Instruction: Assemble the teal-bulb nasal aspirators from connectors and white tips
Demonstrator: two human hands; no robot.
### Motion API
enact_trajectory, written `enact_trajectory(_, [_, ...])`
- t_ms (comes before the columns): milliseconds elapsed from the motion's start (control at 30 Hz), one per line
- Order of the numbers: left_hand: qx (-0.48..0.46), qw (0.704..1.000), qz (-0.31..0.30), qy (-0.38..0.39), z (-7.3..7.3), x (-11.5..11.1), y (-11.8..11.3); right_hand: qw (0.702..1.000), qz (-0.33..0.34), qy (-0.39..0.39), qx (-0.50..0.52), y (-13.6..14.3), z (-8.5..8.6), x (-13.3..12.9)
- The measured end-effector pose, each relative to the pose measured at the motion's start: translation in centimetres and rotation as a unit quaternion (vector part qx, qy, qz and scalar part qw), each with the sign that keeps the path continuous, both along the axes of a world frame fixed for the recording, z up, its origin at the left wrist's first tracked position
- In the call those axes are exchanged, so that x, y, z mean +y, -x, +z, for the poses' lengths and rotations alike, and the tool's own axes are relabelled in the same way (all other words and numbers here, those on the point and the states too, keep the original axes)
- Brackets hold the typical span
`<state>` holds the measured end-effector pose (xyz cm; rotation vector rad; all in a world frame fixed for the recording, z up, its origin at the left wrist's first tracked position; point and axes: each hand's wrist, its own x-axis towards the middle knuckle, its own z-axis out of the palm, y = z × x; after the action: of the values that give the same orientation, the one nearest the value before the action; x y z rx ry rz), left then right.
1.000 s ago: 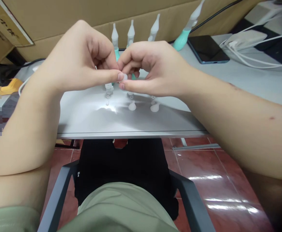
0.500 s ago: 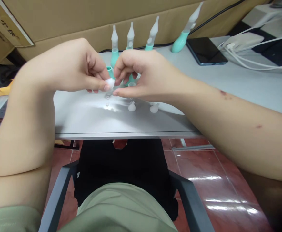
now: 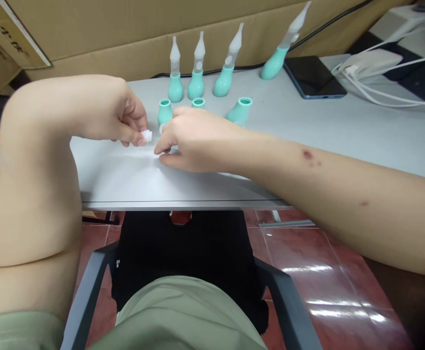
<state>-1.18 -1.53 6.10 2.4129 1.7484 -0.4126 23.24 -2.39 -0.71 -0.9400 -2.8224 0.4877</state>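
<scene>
My left hand (image 3: 130,124) pinches a small white plastic piece (image 3: 147,135) between thumb and fingertips, just above the table. My right hand (image 3: 188,138) is lowered to the table to the right of it, thumb and index tips close together; what lies between them is hidden. Behind it stand three teal bulbs with open necks: a left bulb (image 3: 165,113), a middle bulb (image 3: 198,102) partly covered by the hand, and a right bulb (image 3: 240,112) that leans. Further back are several nasal aspirators, such as one (image 3: 175,87) with a teal bulb, clear tube and white tip.
A tilted nasal aspirator (image 3: 275,63) rests near the cardboard wall (image 3: 125,34). Beside it lies a black phone (image 3: 314,78). White cables (image 3: 365,87) and a black cable (image 3: 332,22) run at the back right. The table's front edge (image 3: 183,204) is close to my lap.
My left hand has moved left with the white piece, away from the right hand. The right hand has come down and toward me onto the table, now covering the small clear and white pieces there.
</scene>
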Motion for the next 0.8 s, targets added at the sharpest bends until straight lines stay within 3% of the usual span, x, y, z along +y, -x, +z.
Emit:
enact_trajectory(167, [-0.019, 0.999, -0.023, 0.040, -0.2, -0.1, -0.3, 0.999, -0.019, -0.022, -0.043, 0.6, -0.2, 0.0])
enact_trajectory(400, [-0.051, 0.997, -0.059, 0.000, -0.7, -0.5, -0.9, 0.999, -0.011, -0.023, -0.024, 0.0, 0.0, 0.1])
enact_trajectory(533, [-0.087, 0.990, -0.096, -0.051, -1.1, -0.5, -1.0, 0.996, -0.030, -0.003, 0.084, -1.4, -0.3, 0.8])
enact_trajectory(667, [-0.094, 0.991, -0.069, -0.063, -1.2, -0.9, -1.5, 0.982, -0.023, -0.007, 0.185, -2.1, -1.1, 1.9])
enact_trajectory(800, [-0.144, 0.981, -0.070, -0.111, -1.5, -1.7, -2.1, 0.940, 0.015, 0.029, 0.339, -2.7, -1.7, 3.1])
